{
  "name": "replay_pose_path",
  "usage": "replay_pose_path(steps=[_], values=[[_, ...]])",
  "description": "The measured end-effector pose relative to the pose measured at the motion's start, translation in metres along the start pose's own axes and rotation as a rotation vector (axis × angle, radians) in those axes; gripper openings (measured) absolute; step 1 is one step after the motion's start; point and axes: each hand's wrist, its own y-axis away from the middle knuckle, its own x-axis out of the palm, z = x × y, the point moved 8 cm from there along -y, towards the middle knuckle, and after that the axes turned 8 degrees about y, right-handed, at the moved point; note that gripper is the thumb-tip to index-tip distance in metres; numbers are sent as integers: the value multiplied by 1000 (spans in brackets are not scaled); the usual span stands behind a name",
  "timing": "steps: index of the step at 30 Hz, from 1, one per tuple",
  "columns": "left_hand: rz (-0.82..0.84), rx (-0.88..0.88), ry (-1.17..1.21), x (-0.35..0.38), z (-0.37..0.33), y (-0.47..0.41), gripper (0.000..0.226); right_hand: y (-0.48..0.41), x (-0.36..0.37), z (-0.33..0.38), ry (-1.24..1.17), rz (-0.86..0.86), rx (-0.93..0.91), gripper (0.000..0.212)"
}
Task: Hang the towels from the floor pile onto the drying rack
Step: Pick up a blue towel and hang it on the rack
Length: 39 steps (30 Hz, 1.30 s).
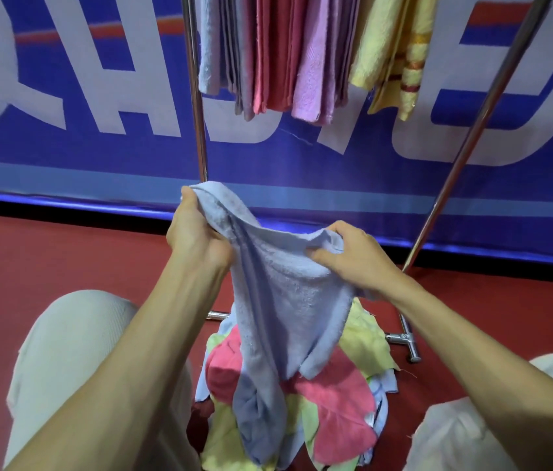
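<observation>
With left hand [197, 232] and right hand [360, 256] curled tight, gripping top edge of light blue towel [285, 300]; holding it spread between them, lower end trailing onto floor pile [336, 413], in front of drying rack [197, 96].
</observation>
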Motion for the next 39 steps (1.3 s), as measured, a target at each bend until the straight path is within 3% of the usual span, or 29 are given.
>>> replay_pose_path(steps=[5, 8, 12, 15, 17, 20, 22, 24, 25, 29, 31, 34, 39], values=[[-43, 27, 125, -2, -8, -1, 34, -2, 1, -13, 175, 57, -27, 10], [-42, 66, 232, -1, -9, 6, 18, 0, 1, -23, 376, 66, -6, 19], [-57, 139, 270, 1, -14, 12, 22, -1, -2, -24, 377, 29, 1, 23], [-86, 170, 195, -2, -17, 11, 17, -1, -1, -24, 346, 86, 32, 11], [-62, 157, 89, -1, -16, 6, 9, 4, 3, -20, 167, 190, 87, 21], [15, 80, -112, 5, -4, 2, 19, 13, 8, -2, -443, 305, 163, 9], [70, 23, -231, 9, 9, 8, 17, 14, 1, 8, -753, 267, 207, 14], [124, -4, -318, 16, 19, 17, 13, 11, -13, 15, -896, 200, 182, 6], [151, 7, -376, 19, 23, 20, 10, 11, -17, 18, -912, 192, 154, 12], [277, 170, -731, 34, 27, 27, 12, 14, -25, 26, -787, 235, 42, 17], [329, 261, -857, 39, 27, 30, 20, 15, -28, 30, -531, 206, -47, 30], [340, 358, -916, 40, 24, 32, 23, 17, -41, 33, -102, 0, -123, 23], [328, 349, -912, 36, 30, 33, 15, 24, -44, 44, -230, -41, -175, 6]])
